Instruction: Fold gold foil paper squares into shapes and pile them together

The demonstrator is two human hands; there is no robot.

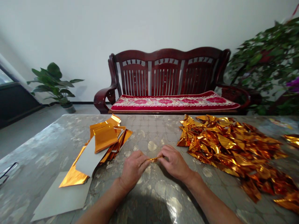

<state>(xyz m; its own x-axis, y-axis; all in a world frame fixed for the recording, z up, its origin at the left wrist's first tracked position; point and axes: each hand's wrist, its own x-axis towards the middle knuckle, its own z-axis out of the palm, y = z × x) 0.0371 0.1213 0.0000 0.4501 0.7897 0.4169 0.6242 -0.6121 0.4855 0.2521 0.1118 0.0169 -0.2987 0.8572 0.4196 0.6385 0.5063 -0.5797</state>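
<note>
My left hand [133, 169] and my right hand [174, 161] meet over the middle of the table [151, 199]. Both are closed in a pinch on one small piece of gold foil paper [154, 159], of which only a thin strip shows between the fingertips. A loose stack of flat gold foil sheets [105, 138] lies to the left of my hands, some showing a grey-white back. To the right spreads a large heap of folded gold foil pieces [233, 149].
A grey-white sheet [60, 199] lies at the near left of the table. Behind the table stands a dark red wooden bench [168, 77] with a red cushion. Potted plants stand at the far left [54, 84] and far right [268, 62].
</note>
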